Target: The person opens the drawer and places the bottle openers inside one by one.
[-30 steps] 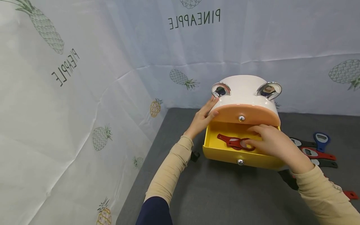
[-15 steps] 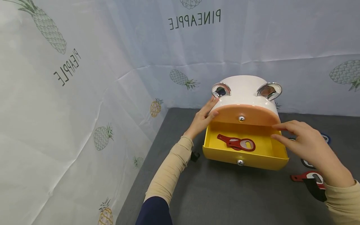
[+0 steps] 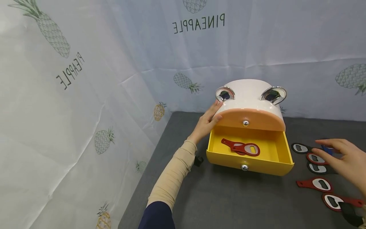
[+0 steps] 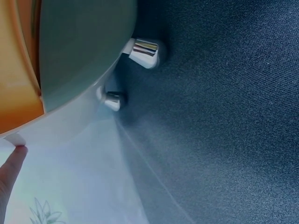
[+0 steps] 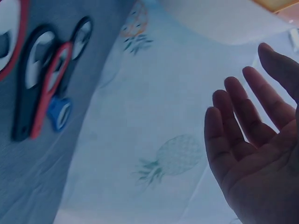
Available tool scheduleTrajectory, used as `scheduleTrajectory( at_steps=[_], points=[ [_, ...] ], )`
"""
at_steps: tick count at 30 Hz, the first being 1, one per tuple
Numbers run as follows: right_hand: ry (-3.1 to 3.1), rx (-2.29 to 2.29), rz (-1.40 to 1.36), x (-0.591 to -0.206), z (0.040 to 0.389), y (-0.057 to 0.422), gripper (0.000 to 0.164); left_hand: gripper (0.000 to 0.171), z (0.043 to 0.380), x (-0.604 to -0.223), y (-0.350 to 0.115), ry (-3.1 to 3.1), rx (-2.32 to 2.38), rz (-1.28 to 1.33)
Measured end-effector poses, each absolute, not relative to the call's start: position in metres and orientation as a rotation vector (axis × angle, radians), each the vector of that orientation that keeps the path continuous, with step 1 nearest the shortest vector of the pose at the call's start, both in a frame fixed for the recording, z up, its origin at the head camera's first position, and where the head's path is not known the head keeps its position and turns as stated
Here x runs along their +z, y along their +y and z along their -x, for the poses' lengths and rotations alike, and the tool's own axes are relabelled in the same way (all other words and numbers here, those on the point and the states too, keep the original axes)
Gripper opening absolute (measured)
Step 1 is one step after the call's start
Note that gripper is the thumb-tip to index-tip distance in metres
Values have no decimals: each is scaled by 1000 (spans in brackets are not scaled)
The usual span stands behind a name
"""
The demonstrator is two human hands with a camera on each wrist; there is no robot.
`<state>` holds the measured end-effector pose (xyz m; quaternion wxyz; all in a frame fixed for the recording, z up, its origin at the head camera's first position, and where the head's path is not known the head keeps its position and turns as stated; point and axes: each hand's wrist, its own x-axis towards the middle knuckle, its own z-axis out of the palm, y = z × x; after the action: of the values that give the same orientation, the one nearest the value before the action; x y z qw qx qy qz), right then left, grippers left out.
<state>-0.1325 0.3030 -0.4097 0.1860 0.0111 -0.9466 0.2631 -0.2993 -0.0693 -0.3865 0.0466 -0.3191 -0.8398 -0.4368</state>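
A white drawer box [image 3: 248, 87] with silver ears stands at the back of the grey table. My left hand [image 3: 203, 127] rests against its left side, fingers extended; one fingertip touches the box edge in the left wrist view. The box's yellow lower drawer [image 3: 274, 165] is pulled out, with two overlapping red bottle openers [image 3: 249, 149] in it. My right hand [image 3: 347, 157] hovers over the bottle openers on the table at right, holding nothing, fingers apart. Beneath and beside it lie a blue bottle opener [image 3: 327, 150], black ones [image 3: 299, 148] and red ones [image 3: 315, 183].
The orange upper drawer [image 3: 253, 118] is closed above the yellow one. Behind the table hangs a pale pineapple-print cloth [image 3: 137, 38], which also covers the left side. Silver feet [image 4: 145, 53] hold the box up in the left wrist view.
My right hand has moved out of the yellow drawer and away to the right, over the loose bottle openers. My left hand stays on the box. The red bottle openers lie unmoved in the drawer.
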Motion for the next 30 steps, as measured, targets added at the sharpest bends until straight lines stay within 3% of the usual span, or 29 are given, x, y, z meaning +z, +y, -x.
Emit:
scheduleTrajectory(
  at_steps=[4,8,13,19,25,30],
  points=[
    [-2630,744,-21,-463,143,349,45,68,299,-388,-69,-2560,-1348,973],
    [-2630,716,3,-516,152,390,60,67,299,-389,-69,-2559,-1357,975],
    [-2810,767,19,-509,132,377,48,67,298,-389,-69,-2582,-1345,972],
    [-3011,779,58,-483,113,351,67,67,297,-388,-69,-2569,-1354,968],
    [-3259,642,49,-488,115,359,83,67,298,-388,-69,-2557,-1357,970],
    [-3342,603,35,-495,116,360,85,67,298,-387,-68,-2556,-1365,977]
  ],
)
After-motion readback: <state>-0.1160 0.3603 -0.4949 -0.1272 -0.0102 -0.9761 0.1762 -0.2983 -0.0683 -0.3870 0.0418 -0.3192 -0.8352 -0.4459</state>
